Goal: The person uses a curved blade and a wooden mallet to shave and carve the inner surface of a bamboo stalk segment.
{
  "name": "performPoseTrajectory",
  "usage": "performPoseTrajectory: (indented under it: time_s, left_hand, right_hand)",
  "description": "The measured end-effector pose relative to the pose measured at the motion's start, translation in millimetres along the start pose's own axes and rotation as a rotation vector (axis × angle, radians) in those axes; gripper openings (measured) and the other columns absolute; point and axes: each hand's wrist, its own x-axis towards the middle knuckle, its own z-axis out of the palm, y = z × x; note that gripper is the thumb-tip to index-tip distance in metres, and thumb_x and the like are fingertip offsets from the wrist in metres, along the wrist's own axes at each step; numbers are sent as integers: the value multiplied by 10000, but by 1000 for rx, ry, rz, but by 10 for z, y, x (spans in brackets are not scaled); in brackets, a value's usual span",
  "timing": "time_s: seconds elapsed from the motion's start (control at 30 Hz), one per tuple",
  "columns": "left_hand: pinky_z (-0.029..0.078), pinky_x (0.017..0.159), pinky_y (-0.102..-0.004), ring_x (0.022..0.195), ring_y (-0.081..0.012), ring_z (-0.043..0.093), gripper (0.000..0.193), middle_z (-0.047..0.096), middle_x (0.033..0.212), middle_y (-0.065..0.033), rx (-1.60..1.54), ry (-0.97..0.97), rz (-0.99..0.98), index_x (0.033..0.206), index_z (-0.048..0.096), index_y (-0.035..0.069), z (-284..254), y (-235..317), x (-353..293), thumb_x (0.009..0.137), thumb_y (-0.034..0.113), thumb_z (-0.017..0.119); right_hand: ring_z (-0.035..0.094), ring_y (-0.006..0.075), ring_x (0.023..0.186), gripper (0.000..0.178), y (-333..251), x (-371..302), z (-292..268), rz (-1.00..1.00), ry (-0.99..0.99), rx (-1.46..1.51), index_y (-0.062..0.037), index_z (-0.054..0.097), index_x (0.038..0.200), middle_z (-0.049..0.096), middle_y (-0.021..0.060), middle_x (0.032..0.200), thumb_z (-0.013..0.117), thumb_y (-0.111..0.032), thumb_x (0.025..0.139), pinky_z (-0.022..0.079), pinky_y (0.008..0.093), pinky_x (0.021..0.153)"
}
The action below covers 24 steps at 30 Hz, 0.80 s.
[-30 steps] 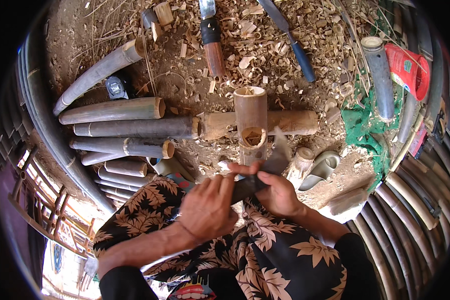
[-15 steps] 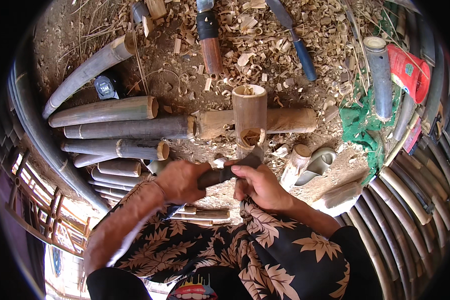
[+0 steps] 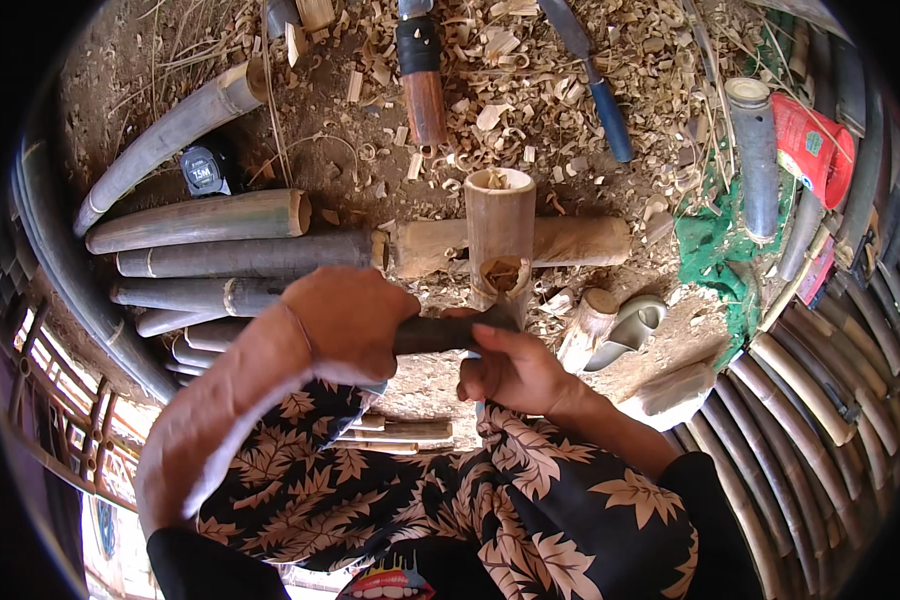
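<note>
My left hand [image 3: 342,318] is closed round one end of a dark-handled tool [image 3: 435,335], perhaps a knife or chisel. My right hand [image 3: 522,368] grips the tool's other end, thumb on top. The tool lies nearly level, its right end at the lower part of an upright bamboo tube [image 3: 500,215]. Low on the tube's near side there is a cut opening with ragged pale edges, and shavings sit in its top. Behind the tube lies a thick bamboo log [image 3: 580,241]. The tool's working edge is hidden from view.
Bamboo lengths [image 3: 200,220] lie at the left by a tape measure [image 3: 204,171]. A wooden-handled tool [image 3: 425,100] and a blue-handled blade [image 3: 608,110] rest among shavings. At the right are a red packet [image 3: 812,155], green netting [image 3: 715,245] and stacked bamboo [image 3: 800,430].
My left hand has risen and turned, with its forearm swung up and left. The tool has gone from slanting upward to nearly level. My right hand has shifted slightly, still gripping it.
</note>
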Motion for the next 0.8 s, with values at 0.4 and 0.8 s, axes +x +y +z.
performPoseTrajectory:
  time_s: [0.4, 0.8]
  left_hand:
    - [527, 665, -426, 647, -363, 654, 333, 645, 717, -223, -818, 278, -142, 988, 595, 13, 1342, 529, 161, 713, 188, 664]
    - [460, 901, -444, 1059, -394, 531, 525, 509, 1116, -236, -778, 791, 212, 1180, 480, -26, 1559, 1273, 276, 820, 298, 683]
  right_hand:
    - [517, 127, 436, 289, -20, -131, 40, -118, 505, -1063, 32, 629, 952, 586, 66, 626, 548, -244, 933, 421, 257, 441]
    - [551, 104, 533, 336, -425, -795, -219, -1056, 443, -1241, -46, 587, 764, 582, 13, 620, 556, -336, 931, 425, 274, 457]
